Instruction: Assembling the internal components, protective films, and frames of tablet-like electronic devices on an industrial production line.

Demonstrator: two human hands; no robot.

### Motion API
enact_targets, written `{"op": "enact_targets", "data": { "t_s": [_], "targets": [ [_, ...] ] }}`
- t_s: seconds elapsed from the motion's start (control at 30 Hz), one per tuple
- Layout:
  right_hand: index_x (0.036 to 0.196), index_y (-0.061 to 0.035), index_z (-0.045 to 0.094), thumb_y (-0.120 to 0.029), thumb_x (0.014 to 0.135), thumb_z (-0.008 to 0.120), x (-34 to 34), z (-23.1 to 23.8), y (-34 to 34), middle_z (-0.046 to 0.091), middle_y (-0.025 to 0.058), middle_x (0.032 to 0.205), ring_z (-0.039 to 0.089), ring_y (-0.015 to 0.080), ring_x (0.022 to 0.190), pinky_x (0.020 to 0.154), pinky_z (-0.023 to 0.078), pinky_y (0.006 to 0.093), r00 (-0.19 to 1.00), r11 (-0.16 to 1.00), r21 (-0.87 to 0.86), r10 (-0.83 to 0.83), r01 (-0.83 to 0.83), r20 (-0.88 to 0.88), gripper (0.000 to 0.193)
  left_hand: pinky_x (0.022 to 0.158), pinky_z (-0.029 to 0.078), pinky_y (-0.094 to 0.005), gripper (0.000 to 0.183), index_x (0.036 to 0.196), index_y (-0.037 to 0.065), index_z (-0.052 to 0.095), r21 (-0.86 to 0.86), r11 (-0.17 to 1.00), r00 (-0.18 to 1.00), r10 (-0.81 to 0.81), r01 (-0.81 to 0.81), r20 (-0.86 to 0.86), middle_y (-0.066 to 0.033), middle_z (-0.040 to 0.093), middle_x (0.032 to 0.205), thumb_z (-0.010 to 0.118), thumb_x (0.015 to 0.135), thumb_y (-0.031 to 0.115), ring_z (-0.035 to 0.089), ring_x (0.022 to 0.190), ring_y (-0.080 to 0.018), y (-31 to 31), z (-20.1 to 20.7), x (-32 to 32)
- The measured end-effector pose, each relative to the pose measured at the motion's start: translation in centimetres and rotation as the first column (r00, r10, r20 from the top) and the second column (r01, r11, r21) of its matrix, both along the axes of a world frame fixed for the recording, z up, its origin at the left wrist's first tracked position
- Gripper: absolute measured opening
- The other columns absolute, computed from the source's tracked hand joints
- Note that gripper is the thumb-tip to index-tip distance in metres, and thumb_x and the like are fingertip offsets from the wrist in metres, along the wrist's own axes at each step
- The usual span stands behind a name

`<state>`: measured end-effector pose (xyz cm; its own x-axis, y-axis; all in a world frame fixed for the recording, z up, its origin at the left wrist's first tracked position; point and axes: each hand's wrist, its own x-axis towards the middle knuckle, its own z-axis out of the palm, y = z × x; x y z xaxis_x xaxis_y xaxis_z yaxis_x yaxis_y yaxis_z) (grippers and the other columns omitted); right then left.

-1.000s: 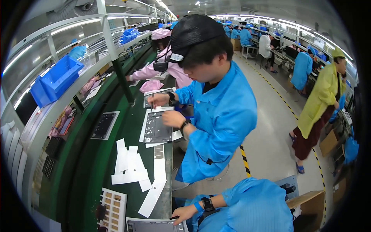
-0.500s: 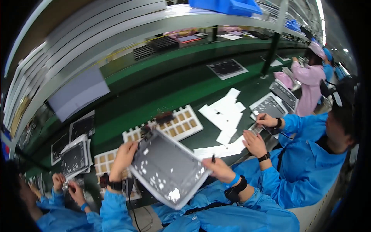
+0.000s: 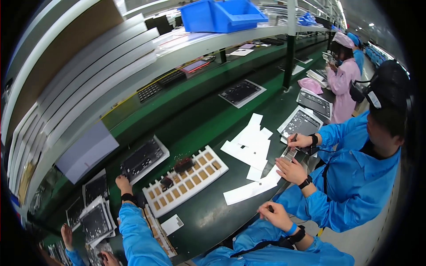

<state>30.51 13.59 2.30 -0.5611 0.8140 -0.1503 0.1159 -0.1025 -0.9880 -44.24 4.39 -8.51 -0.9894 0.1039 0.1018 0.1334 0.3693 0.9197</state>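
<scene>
While your left hand [image 3: 122, 182] is at the near left corner of the dark flat panel [image 3: 143, 158], its fingers look curled, but you can't tell from here if they grip the edge. The panel lies ahead and to the right of those fingers on the green bench [image 3: 213, 213], its long side slanting away to your right. Next comes the white tray [image 3: 195, 188]. Your right hand [image 3: 278, 216], well apart from the panel, has its fingers closed around a small dark tool [image 3: 270, 208].
</scene>
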Motion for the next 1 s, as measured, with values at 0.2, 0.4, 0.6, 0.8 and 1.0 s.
{"op": "enact_targets", "data": {
  "t_s": [0.2,0.4,0.6,0.8,1.0],
  "targets": [
    [0.097,-0.0006,0.072,-0.020,0.101,0.064,2.4,-0.5,-0.4,0.070,0.0031,0.075,0.061,0.0062,0.069,0.063,0.045,0.0219,0.985,0.986,-0.082,-0.136,0.145,0.110,0.022,0.085,0.050,-0.0414,0.034,0.120,-0.008,0.063,-0.089,0.995,0.995,-0.046,0.038,-0.092,-0.0196,0.070,0.107,0.053,0.095,0.013,0.066,0.095,-0.0315,0.9,-0.9,-2.4],
    [0.100,-0.0011,0.072,-0.022,0.101,0.065,-1.5,-0.2,1.3,0.071,0.0028,0.075,0.060,0.0068,0.067,0.061,0.045,0.0222,0.995,0.999,-0.037,0.013,-0.009,0.100,0.023,0.100,0.046,-0.0402,0.042,0.128,-0.007,0.060,-0.030,0.977,0.977,-0.212,0.211,-0.037,-0.0185,0.066,0.122,0.049,0.089,0.007,0.062,0.113,-0.0320,-1.8,5.7,2.8],
    [0.098,0.0000,0.070,-0.021,0.101,0.065,-10.3,3.7,4.1,0.069,0.0018,0.073,0.058,0.0055,0.064,0.060,0.045,0.0238,0.959,0.946,0.158,0.273,-0.283,0.079,0.022,0.095,0.045,-0.0307,0.026,0.116,0.002,0.065,0.083,0.778,0.782,-0.624,0.622,-0.011,-0.0036,0.066,0.108,0.052,0.094,0.003,0.060,0.104,-0.0159,-7.0,17.9,22.1],
    [0.095,-0.0013,0.069,-0.024,0.102,0.063,-20.9,2.2,5.4,0.065,-0.0001,0.070,0.054,0.0056,0.061,0.057,0.043,0.0252,0.874,0.854,0.212,0.486,-0.475,0.002,0.024,0.072,0.047,-0.0225,0.017,0.109,0.001,0.068,0.351,0.653,0.591,-0.757,0.671,0.278,-0.0030,0.066,0.090,0.055,0.099,0.001,0.059,0.079,-0.0092,-11.7,15.3,40.1],
    [0.099,-0.0034,0.068,-0.029,0.106,0.057,-25.6,-2.2,4.2,0.062,-0.0008,0.072,0.053,0.0046,0.059,0.055,0.041,0.0205,0.677,0.657,-0.168,0.705,-0.735,-0.212,0.029,0.057,0.044,-0.0225,0.014,0.105,0.001,0.071,0.219,0.843,0.797,-0.537,0.492,0.277,0.0015,0.063,0.073,0.059,0.098,0.005,0.054,0.062,-0.0048,-10.7,6.7,42.5]
  ]
}}
